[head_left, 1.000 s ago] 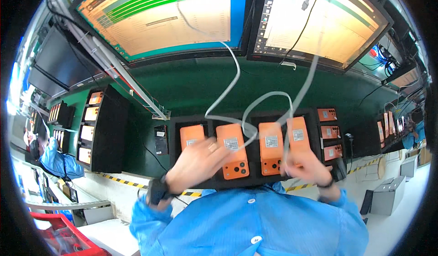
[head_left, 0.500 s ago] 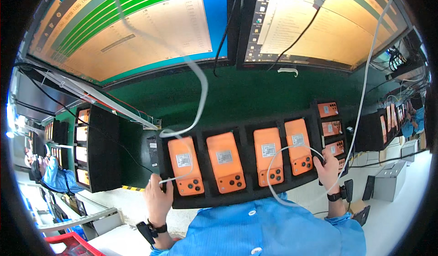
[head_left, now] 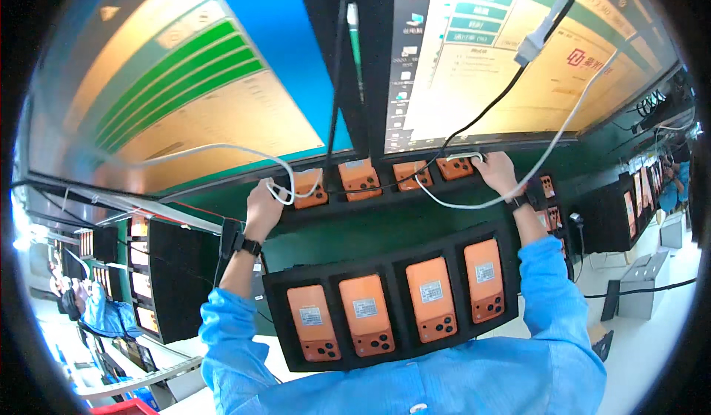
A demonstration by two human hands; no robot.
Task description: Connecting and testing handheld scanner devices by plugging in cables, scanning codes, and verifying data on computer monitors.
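Under the monitors lies a far black tray [head_left: 385,199] holding several orange phones [head_left: 361,180], camera ends showing. My left hand [head_left: 264,209] is closed round its left end, where a white cable [head_left: 289,172] loops across the fingers. At the other end, my right hand [head_left: 496,174] grips the tray's corner, beside a short white hooked piece [head_left: 465,156]. Closer to my body, a second black tray [head_left: 397,296] carries a row of orange phones [head_left: 430,290], backs up, each with a pale label. Neither hand touches this nearer tray.
Two large lit monitors [head_left: 489,67] stand behind the green work surface [head_left: 370,233]. White and black cables [head_left: 489,108] hang across the view. More phone trays stand at the left [head_left: 174,274] and right [head_left: 611,215]. A person in blue [head_left: 104,311] sits at far left.
Both hands have moved forward from near my body to below the monitors, with a tray of phones between them. Another phone tray now shows in front of me. The view has shifted.
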